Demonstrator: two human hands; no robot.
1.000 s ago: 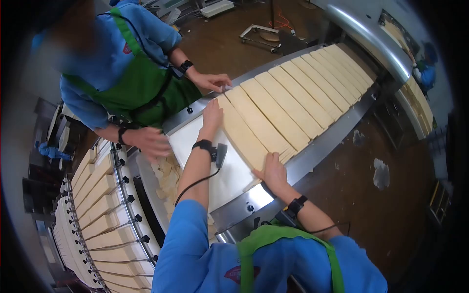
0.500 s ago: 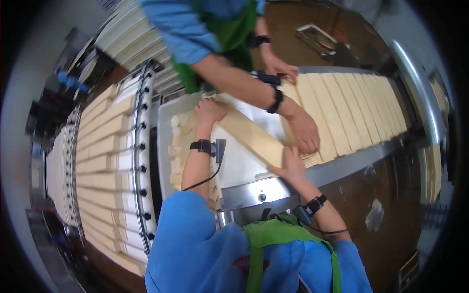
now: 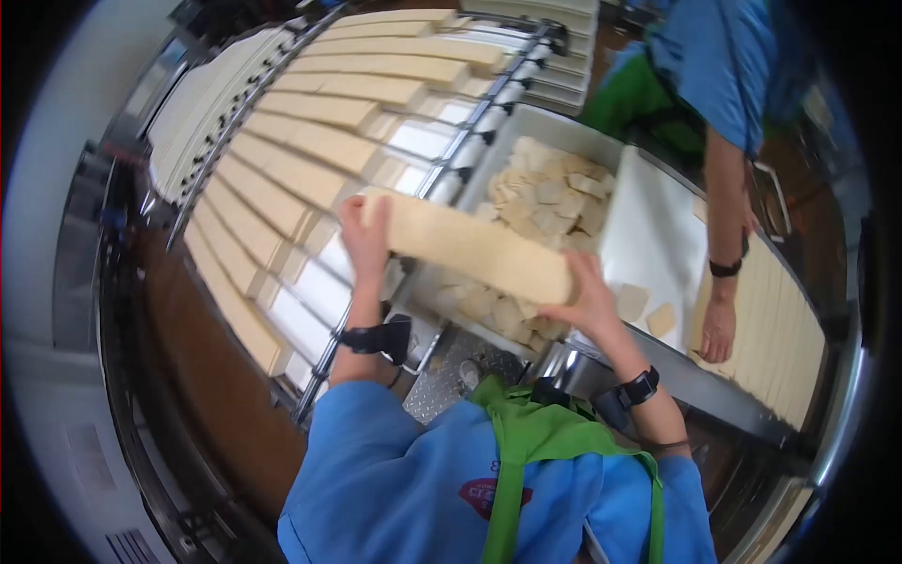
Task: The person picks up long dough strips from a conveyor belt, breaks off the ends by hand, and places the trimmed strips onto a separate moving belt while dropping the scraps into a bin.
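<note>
Between my two hands hangs a long pale slab [image 3: 470,240] that looks like dough, held by its ends over a bin of scraps. My left hand [image 3: 366,235] is closed on its left end, close to the rack's edge. On the right end, my right hand [image 3: 594,299] grips with the thumb below and the fingers above. Under the slab, the white bin [image 3: 481,331] holds many irregular pale scraps [image 3: 550,193]. To the left, several similar slabs [image 3: 324,146] lie side by side on a rack with thin metal rods.
A white work surface [image 3: 653,221] with two small pale pieces adjoins the bin. Beyond it, a co-worker's hand [image 3: 719,331] rests at a row of slabs [image 3: 766,343]. The rack's rail [image 3: 427,179] with black knobs runs beside the bin.
My hands have lifted the slab off the white surface and carried it left over the scrap bin, toward the rack. My view has turned left. The co-worker's arm now stays at the slab row.
</note>
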